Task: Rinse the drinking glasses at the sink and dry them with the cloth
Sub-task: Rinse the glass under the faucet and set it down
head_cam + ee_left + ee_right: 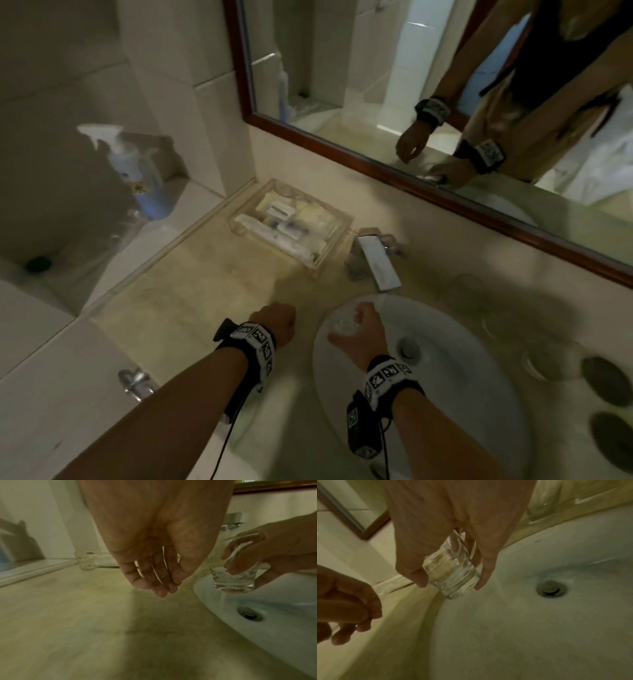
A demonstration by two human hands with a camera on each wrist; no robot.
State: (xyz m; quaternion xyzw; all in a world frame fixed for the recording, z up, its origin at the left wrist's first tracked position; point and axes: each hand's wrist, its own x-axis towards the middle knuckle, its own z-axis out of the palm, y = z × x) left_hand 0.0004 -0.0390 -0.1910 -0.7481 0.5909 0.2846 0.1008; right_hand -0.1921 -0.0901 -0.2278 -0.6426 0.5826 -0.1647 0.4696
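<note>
A clear drinking glass point(342, 321) hangs over the left rim of the white sink point(455, 373). My right hand point(361, 327) grips it from above, thumb on one side and fingers on the other point(450, 584). In the left wrist view the glass point(235, 578) holds a little water, and a thin stream point(222, 600) falls past its base into the basin. My left hand point(275, 320) hovers over the counter left of the sink, its fingers point(154, 585) loosely hanging and holding nothing. Other glasses point(544, 359) stand faintly visible on the counter right of the sink.
The faucet point(373, 265) stands behind the sink, and the drain point(407, 347) is at its middle. A clear tray of toiletries point(291, 226) sits at the back left. Two dark round coasters point(604, 377) lie at the right. A framed mirror point(445, 192) runs along the wall.
</note>
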